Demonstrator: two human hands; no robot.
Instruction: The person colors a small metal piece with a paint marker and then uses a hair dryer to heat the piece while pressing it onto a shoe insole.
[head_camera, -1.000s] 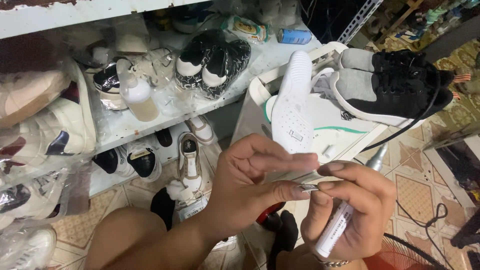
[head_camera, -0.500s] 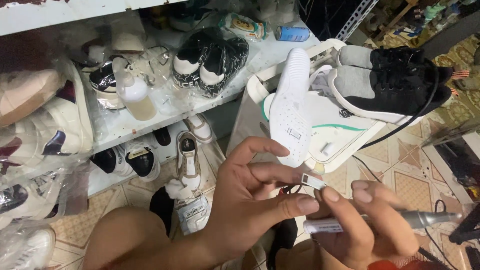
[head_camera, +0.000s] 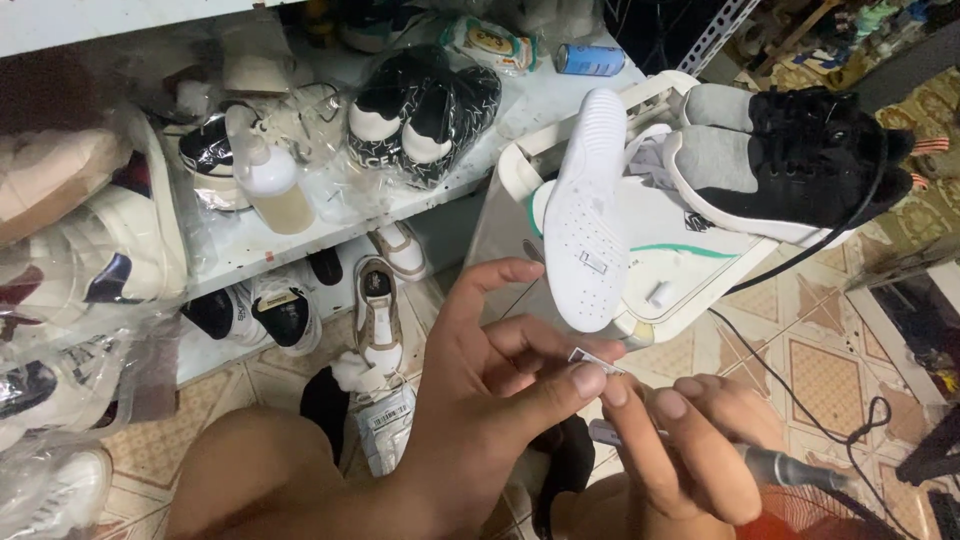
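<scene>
While my left hand (head_camera: 500, 390) pinches a small flat tag (head_camera: 590, 358) between thumb and fingers, my right hand (head_camera: 690, 450) is closed around a slim grey pen-like tool (head_camera: 770, 465), its long axis running out to the right. The tag sits just above both hands — the left is nearer. Beyond it lies a white insole (head_camera: 590, 210) pointing up and away, beside a black-and-grey sneaker (head_camera: 800, 160); a squeeze bottle (head_camera: 265, 180) stands on the shelf (head_camera: 330, 225).

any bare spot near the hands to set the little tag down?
Bare spots: the white shelf top between the bagged black shoes and blue can; tiled floor right of the white insole, crossed by a black cord. Crowded: the left shelf around the squeeze bottle.
</scene>
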